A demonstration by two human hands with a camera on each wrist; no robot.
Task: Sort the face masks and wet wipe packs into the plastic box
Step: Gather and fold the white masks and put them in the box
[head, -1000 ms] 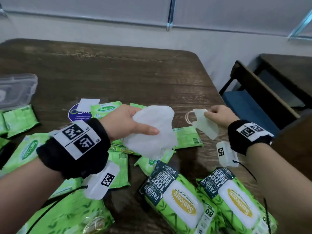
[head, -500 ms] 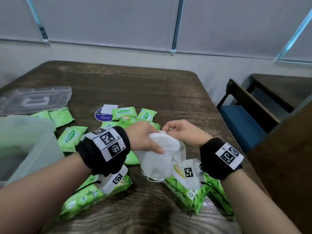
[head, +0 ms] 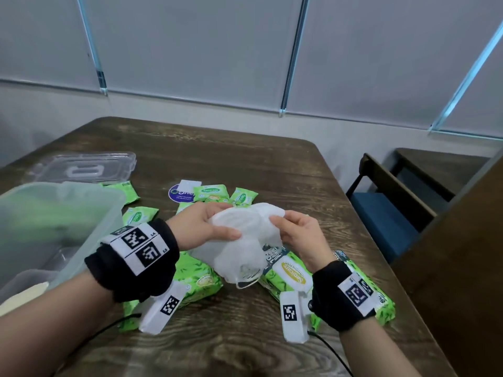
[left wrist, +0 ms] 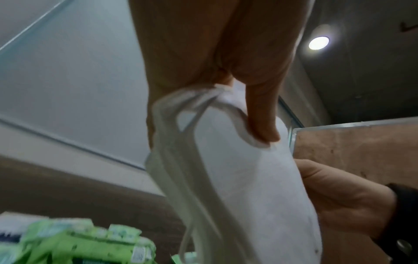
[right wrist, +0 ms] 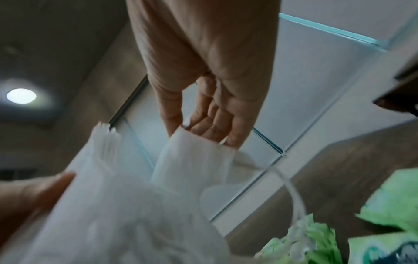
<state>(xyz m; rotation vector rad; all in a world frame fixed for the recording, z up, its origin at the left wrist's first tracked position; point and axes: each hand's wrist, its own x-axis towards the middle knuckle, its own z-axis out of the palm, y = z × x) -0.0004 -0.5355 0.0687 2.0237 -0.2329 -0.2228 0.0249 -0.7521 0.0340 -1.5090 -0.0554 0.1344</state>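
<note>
Two hands gather white masks (head: 245, 240) above the table (head: 245, 164).
Left hand (head: 201, 227) pinches the stack with thumb on top; right hand (head: 302, 238) pinches its right edge, probably to align them before the box (head: 117, 210) at left; packs (head: 288, 273) lie below.

The head camera looks forward and down from above at the table (head: 245, 164), with both wrists near its bottom edge. Each wrist camera sits very close under its hand and looks up along the fingers toward the ceiling. All three views share the white masks (head: 245, 240) (left wrist: 244, 187) (right wrist: 135, 205).
</note>
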